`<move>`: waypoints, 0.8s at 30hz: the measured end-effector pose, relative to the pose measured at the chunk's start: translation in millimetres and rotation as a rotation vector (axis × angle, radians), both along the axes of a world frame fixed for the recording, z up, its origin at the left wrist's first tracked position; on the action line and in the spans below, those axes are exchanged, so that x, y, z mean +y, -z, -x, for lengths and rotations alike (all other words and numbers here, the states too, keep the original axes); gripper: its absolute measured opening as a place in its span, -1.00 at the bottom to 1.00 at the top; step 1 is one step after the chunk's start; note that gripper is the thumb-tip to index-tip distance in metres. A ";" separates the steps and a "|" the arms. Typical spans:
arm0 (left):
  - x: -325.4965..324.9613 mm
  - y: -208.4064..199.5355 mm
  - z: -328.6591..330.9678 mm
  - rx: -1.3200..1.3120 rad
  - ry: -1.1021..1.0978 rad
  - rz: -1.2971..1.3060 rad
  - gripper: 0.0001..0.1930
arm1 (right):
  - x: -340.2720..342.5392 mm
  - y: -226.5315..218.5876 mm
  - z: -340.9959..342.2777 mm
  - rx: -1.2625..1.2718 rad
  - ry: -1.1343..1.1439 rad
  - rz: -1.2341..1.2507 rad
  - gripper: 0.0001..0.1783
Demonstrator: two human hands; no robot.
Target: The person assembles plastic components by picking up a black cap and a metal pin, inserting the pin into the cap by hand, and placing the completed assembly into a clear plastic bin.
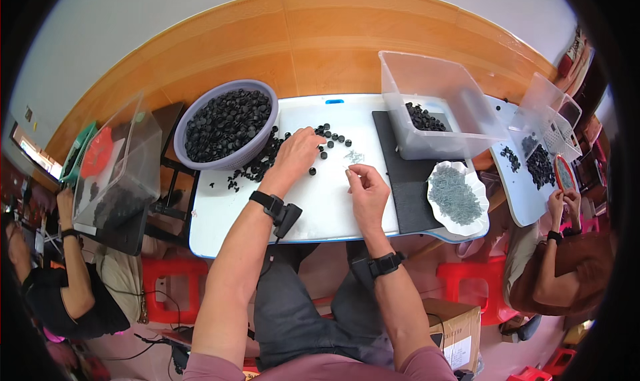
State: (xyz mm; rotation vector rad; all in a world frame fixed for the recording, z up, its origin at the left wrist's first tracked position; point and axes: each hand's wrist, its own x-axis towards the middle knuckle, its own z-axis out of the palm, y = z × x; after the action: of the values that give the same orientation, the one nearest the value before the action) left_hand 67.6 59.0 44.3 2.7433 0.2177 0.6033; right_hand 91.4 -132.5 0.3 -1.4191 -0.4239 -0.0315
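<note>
My left hand reaches over the scattered small black round caps on the white table, fingers bent together and tips down beside them. What lies under its fingertips is hidden. To its right, my right hand is closed in a pinch, thumb against forefinger, just above the table. Anything in that pinch is too small to make out. Just beyond it lies a little pile of thin clear pieces. More black caps and small black bits spread to the left of my left hand.
A lavender basin full of black caps stands at the back left. At the right are a clear plastic bin, a black mat and a white scalloped dish of clear pieces. Co-workers sit at both sides near red stools.
</note>
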 end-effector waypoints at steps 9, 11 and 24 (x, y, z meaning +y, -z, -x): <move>8.2 -0.1 -16.4 0.197 0.018 -0.099 -0.82 | 0.6 0.9 -1.8 -0.009 0.001 0.014 -0.90; 5.9 -1.0 -8.4 0.144 -0.009 -0.010 -0.83 | 0.4 0.9 -2.5 -0.003 0.007 0.015 -0.90; -56.2 38.8 58.9 -0.147 0.026 1.129 -0.75 | -0.7 -5.3 2.3 -0.025 -0.127 0.037 -0.91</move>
State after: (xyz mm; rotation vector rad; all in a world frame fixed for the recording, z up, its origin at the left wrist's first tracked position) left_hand 8.7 2.8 5.5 1.6066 0.3492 0.4575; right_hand 89.0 -133.2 5.6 -1.4265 -0.5365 0.0615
